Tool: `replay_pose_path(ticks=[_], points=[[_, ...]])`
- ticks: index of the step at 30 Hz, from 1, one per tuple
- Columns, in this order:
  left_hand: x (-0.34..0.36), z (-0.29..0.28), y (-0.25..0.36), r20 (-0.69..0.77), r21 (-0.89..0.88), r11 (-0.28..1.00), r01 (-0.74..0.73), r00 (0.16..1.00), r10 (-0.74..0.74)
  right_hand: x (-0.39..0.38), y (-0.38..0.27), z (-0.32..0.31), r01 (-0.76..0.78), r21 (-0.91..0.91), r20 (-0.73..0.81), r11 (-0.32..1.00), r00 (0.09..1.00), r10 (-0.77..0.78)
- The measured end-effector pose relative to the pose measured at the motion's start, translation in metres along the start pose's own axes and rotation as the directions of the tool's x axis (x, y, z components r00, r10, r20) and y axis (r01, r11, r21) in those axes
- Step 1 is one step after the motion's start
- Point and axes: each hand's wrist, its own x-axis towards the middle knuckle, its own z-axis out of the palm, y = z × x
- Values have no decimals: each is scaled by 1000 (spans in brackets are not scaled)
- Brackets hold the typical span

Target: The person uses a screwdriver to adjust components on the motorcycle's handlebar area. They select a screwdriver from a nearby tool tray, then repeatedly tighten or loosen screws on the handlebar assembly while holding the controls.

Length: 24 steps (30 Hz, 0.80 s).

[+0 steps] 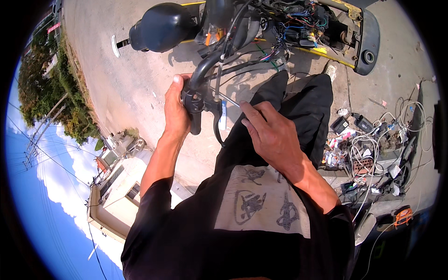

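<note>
Gripping: left hand (176, 111) is clenched round the black handlebar grip (193, 100), thumb up at its end.
Right hand: right hand (273, 135) has its fingertips pinched on a thin metal tool (229, 100), perhaps a small screwdriver; the view is too small to be sure.
Tool tip: it points into the black lever housing (201, 103) just beside the left palm.
Lever: brake lever (217, 130) hangs curved below the housing, between the two hands.
Scooter: scooter (261, 28) stands ahead with its front panel off and coloured wiring (298, 21) bare; black mirror (161, 26) is on its stalk.
Ground: concrete (135, 79) in hard sun; a heap of white cables (373, 144) and small parts lies at the right, well apart from the hands.
Progress: judging by the open front and loose wiring, stripping is done and the work at the handlebar is midway; the housing is not yet apart, and the panel is yet to go back on.
</note>
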Motion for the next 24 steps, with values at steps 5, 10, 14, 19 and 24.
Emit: replay_pose_path(ticks=[5, 10, 14, 19, 24], points=[[-2, 0, 0, -4, -38, 999, 20, 1000, -20, 2, 1, 0, 15, 50, 15, 999, 1000, -16], [-3, 0, -1, -15, -62, 998, 13, 1000, -14, 4, 6, -1, 45, 52, 17, 998, 999, -46], [-4, 4, 1, -39, -30, 1000, -7, 999, 6, 3, 10, -2, 84, 56, 5, 995, 996, -84], [-6, 6, 3, -64, 5, 1000, -5, 998, 6, 5, 9, -3, 82, 44, 19, 996, 996, -83], [-5, 4, 2, -65, 52, 999, -18, 998, 21, 6, 7, -4, 41, 112, 41, 993, 998, -46]])
